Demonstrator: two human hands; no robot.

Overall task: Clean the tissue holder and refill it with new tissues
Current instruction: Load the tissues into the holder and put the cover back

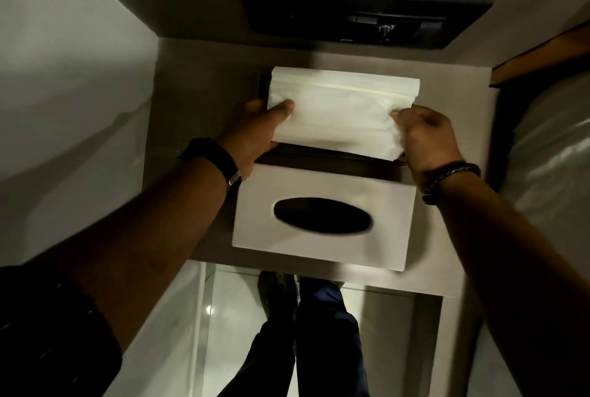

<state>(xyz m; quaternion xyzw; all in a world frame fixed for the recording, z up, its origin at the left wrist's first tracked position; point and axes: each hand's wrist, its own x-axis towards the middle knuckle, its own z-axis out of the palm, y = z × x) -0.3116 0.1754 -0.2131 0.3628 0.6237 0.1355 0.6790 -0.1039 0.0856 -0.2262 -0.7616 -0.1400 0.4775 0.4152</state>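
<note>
A white stack of tissues is held level above the dark opening of the tissue holder, which is set into a pale wall panel. My left hand grips the stack's left end, thumb on top. My right hand pinches the stack's right end. The holder's flat lid hangs open below the opening, its dark oval slot facing me. The inside of the holder is mostly hidden by the stack.
A black recessed panel sits in the surface above. A white wall lies to the left, a wooden edge and a glossy white surface to the right. Below, my legs and shoes stand on a shiny floor.
</note>
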